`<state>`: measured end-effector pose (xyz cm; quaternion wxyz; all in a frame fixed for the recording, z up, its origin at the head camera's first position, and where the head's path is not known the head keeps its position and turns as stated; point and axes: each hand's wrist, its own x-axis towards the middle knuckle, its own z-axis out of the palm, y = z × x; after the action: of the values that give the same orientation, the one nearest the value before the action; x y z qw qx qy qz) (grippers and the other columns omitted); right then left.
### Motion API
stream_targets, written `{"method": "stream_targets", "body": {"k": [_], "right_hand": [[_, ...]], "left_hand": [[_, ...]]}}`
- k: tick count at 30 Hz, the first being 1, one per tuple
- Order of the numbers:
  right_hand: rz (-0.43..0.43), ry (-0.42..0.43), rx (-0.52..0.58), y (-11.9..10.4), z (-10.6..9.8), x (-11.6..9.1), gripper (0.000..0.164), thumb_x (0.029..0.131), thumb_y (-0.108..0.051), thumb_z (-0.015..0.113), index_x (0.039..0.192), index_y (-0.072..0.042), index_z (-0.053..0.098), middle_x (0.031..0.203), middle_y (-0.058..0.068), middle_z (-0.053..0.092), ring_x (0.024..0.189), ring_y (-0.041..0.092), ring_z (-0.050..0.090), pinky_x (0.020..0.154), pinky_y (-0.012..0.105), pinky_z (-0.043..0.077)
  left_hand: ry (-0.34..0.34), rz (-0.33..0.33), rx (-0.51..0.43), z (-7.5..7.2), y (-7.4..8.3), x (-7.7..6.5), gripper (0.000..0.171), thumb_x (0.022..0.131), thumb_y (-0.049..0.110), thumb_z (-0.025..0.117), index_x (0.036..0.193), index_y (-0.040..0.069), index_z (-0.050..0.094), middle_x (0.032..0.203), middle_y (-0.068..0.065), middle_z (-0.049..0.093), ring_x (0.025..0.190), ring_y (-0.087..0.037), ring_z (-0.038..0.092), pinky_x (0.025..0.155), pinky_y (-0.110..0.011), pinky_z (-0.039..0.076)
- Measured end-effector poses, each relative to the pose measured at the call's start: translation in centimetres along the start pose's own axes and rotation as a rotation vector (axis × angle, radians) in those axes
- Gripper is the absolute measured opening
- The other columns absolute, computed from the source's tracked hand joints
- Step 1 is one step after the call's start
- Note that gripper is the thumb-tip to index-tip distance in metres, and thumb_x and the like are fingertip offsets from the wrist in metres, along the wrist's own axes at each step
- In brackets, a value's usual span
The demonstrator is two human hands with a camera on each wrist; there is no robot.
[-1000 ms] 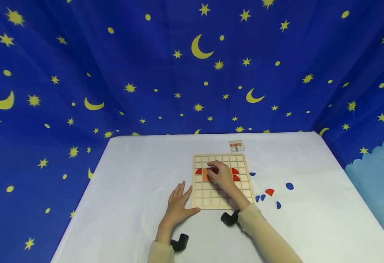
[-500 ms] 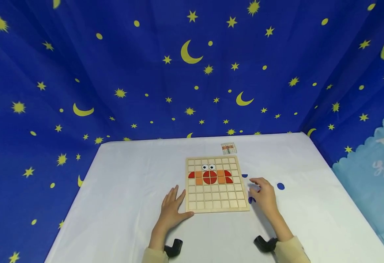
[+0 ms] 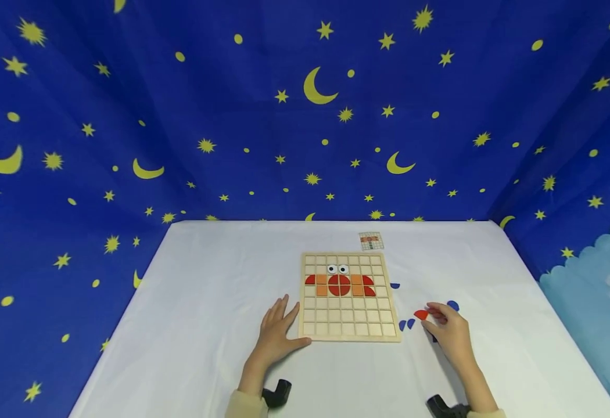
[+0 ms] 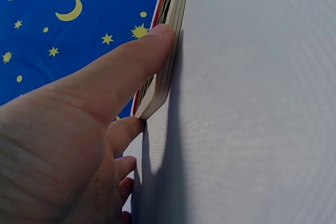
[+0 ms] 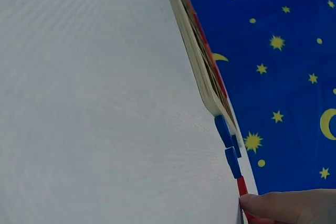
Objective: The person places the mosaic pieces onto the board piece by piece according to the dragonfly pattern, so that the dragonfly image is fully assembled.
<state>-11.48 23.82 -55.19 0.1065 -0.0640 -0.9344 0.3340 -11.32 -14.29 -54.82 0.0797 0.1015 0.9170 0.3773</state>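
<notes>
Fingers [image 3: 438, 307] and thumb of the right hand [image 3: 452, 334] pinched a red wedge [image 3: 420, 314] lying on the white-covered table [image 3: 221, 278], right of the wooden grid board [image 3: 341, 317]. Two small blue pieces [image 3: 411, 324] lay between wedge and board; a blue half-round [image 3: 395, 285] sat farther off, just beside the board's right edge, and a blue disc [image 3: 454, 305] lay just beyond the right hand. The left hand [image 3: 275, 337] had its fingers spread, its thumb touching the board's near left corner. On the board, orange pieces [image 3: 322, 285] flanked a red circle [image 3: 339, 285], with two eye discs [image 3: 332, 269] above it on the far side. Beyond lay a picture card [image 3: 371, 241].
</notes>
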Motion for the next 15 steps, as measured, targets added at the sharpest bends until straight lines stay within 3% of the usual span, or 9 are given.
{"method": "stream_targets", "body": {"k": [3,8,12,15], "right_hand": [[-0.008,0.022,0.01,0.3,0.1,-0.2,0.036,0.075,0.0,0.075,0.11,0.004,0.065,0.1,0.019,0.069,0.088,0.027,0.064,0.072,0.022,0.053],[-0.055,0.076,0.013,-0.2,0.2,-0.1,0.033,0.074,0.002,0.075,0.106,0.005,0.066,0.098,0.02,0.07,0.085,0.03,0.065,0.073,0.035,0.055],[-0.124,0.167,0.07,-1.7,0.6,0.6,0.032,0.07,0.003,0.077,0.101,0.005,0.068,0.094,0.018,0.071,0.081,0.03,0.064,0.07,0.024,0.052],[-0.206,0.175,0.164,-3.5,1.8,1.2,0.032,0.069,0.005,0.077,0.099,0.006,0.068,0.093,0.018,0.071,0.079,0.029,0.063,0.069,0.018,0.049]], "left_hand": [[0.0,0.008,-0.006,0.1,0.0,0.1,0.09,0.071,0.042,0.079,0.144,0.004,0.04,0.158,-0.022,0.018,0.146,-0.043,0.011,0.117,-0.06,0.007],[0.004,0.004,0.001,0.1,0.1,0.1,0.09,0.071,0.041,0.079,0.143,0.003,0.041,0.157,-0.023,0.019,0.146,-0.044,0.012,0.117,-0.06,0.007],[0.006,0.003,0.004,0.0,0.2,0.2,0.09,0.071,0.041,0.079,0.143,0.003,0.041,0.157,-0.023,0.019,0.146,-0.044,0.012,0.117,-0.061,0.008],[0.004,0.005,0.005,0.0,0.1,0.2,0.089,0.072,0.04,0.079,0.143,0.002,0.041,0.157,-0.023,0.019,0.146,-0.043,0.012,0.117,-0.06,0.008]]}}
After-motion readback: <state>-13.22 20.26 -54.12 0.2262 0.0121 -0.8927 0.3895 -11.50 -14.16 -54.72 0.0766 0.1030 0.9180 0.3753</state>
